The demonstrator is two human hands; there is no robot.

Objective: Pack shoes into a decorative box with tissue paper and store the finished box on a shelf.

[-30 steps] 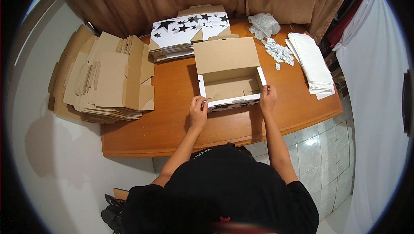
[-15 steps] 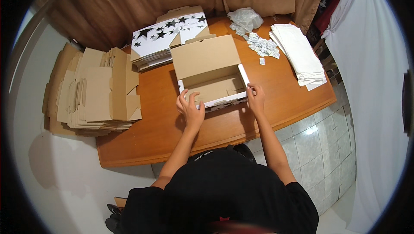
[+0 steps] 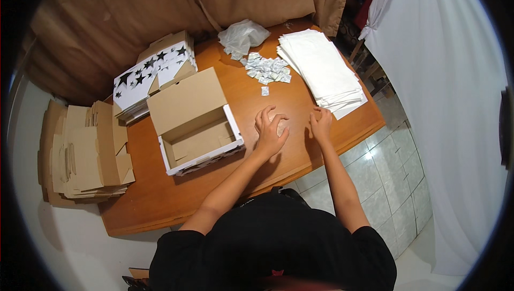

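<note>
My left hand (image 3: 271, 134) hovers over the table to the right of the open box, its fingers spread and bent with nothing in them. Beside the near edge of a stack of white paper sheets (image 3: 320, 68) is my right hand (image 3: 321, 126), fingers loosely curled and seemingly holding nothing; whether it touches the sheets I cannot tell. The cardboard box (image 3: 195, 106) stands with its lid raised toward the back. Its inside is bare brown, and its outer front is white with dark marks. Neither hand touches the box.
Small white packets (image 3: 267, 69) lie heaped beyond my hands, with a single packet (image 3: 265, 91) nearer. Behind them sits a crumpled clear plastic bag (image 3: 243, 36). Star-printed boxes (image 3: 152, 71) are stacked at the back left. Flat brown cardboard (image 3: 83, 149) is piled at the left of the wooden table (image 3: 155, 205).
Both hands have let go of the box's front corners and moved right, toward the paper stack. The view has turned right, so the box and the table things appear farther left.
</note>
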